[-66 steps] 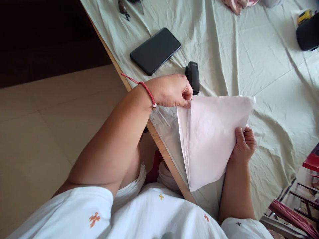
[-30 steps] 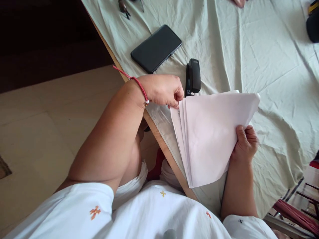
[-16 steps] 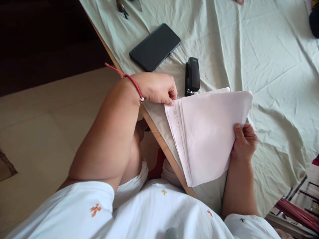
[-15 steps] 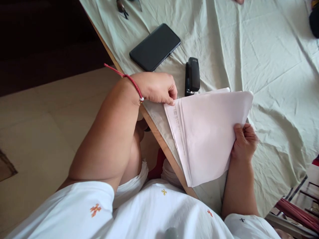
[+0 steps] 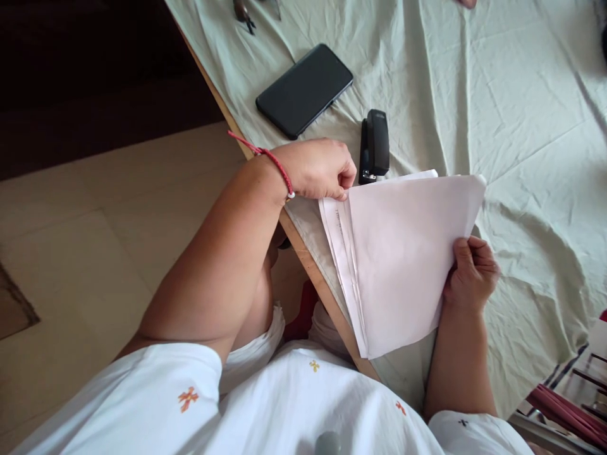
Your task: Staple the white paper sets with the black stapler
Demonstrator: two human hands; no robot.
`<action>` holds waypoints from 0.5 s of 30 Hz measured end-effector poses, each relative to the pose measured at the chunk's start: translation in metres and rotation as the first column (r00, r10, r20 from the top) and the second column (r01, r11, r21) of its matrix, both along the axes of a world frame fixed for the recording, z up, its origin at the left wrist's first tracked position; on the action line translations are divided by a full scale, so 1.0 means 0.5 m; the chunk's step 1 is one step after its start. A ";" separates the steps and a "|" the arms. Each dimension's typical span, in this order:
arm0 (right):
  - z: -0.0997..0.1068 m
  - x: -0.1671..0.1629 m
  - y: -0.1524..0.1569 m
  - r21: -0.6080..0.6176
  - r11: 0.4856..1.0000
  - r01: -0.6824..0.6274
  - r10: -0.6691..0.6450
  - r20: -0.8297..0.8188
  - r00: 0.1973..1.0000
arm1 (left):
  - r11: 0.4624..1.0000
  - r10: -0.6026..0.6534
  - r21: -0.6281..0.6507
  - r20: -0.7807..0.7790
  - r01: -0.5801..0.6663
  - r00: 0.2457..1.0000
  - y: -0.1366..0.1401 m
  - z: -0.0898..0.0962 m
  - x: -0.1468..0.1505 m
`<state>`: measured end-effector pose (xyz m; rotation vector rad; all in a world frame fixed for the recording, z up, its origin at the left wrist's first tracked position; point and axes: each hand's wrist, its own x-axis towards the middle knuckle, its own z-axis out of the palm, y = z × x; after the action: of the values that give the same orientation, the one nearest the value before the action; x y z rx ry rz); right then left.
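A stack of white paper sheets (image 5: 403, 265) is held tilted over the table's near edge, with the left edges fanned apart and a little print showing on a lower sheet. My left hand (image 5: 320, 169), a red string bracelet on its wrist, pinches the sheets at their upper left corner between thumb and finger. On the other side, my right hand (image 5: 472, 272) grips the right edge, thumb on top and the other fingers curled. Just beyond the top edge of the paper lies a black stapler (image 5: 376, 145), close to my left hand but apart from it.
A black smartphone (image 5: 304, 90) lies beyond my left hand on the pale green tablecloth (image 5: 531, 139). Farther back is a small dark object (image 5: 244, 16). The wooden table edge (image 5: 313, 272) runs diagonally before me. A rack with a red item (image 5: 569, 407) stands lower right.
My left hand has slid slightly right along the top edge of the paper, closer to the top sheet's corner. My right hand keeps its grip. The whole view has shifted a little.
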<state>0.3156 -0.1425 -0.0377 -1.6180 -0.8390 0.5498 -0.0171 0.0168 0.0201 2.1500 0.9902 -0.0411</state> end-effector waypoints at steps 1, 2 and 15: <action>-0.001 0.000 0.001 0.013 1.000 0.009 -0.009 -0.002 1.000 | 1.000 -0.004 -0.005 0.004 0.004 1.000 0.000 0.000 0.000; -0.002 0.001 0.001 0.023 1.000 0.014 -0.014 -0.009 1.000 | 1.000 -0.006 -0.011 0.004 0.006 1.000 -0.001 0.000 0.000; 0.003 0.000 0.001 0.050 0.996 0.074 -0.076 0.029 0.997 | 0.999 0.024 0.033 -0.135 -0.020 0.991 -0.004 0.009 0.014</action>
<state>0.3156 -0.1419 -0.0363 -1.6096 -0.8049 0.4492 -0.0100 0.0149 0.0244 2.1882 1.0983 -0.1640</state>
